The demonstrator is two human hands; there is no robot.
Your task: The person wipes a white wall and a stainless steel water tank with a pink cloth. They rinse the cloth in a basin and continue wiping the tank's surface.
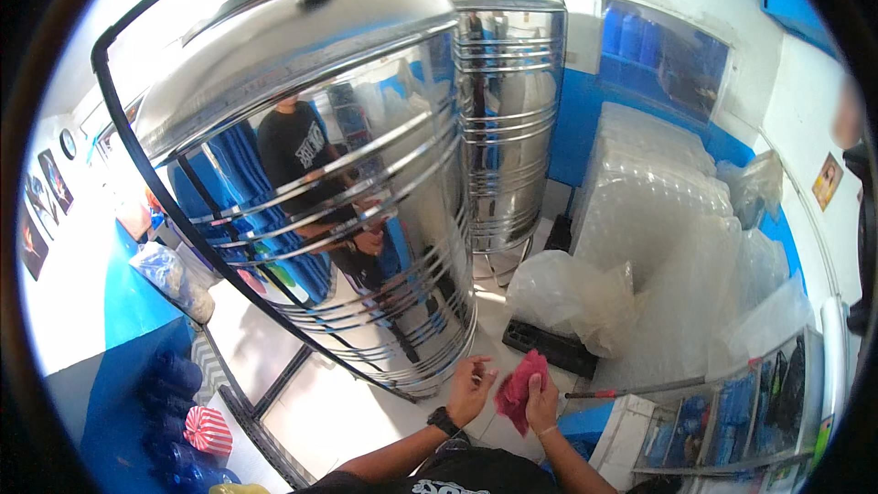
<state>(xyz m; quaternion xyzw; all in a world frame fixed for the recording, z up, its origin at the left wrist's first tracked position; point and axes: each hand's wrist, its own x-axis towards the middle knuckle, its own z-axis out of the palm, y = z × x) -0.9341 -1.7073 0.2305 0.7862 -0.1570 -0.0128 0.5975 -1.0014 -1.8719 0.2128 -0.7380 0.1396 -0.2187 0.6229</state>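
Note:
My right hand (543, 403) is closed on a crumpled red cloth (523, 387), which hangs from the fingers in front of my body. My left hand (471, 391), with a dark wristwatch, is held just left of the cloth and apart from it; its fingers are spread and partly curled, with nothing in them. Beyond the hands rises a large ribbed stainless steel tank (370, 171), whose shiny wall reflects a person in a dark shirt. A second steel tank (507, 130) stands behind it on a metal stand.
A black pipe (164, 199) runs down past the near tank's left side. Large clear plastic packs of bottles (651, 240) are stacked at the right. A black plastic base (549, 346) lies on the tiled floor. Blue water jugs (171, 384) stand lower left; a glass display case (734, 412) is lower right.

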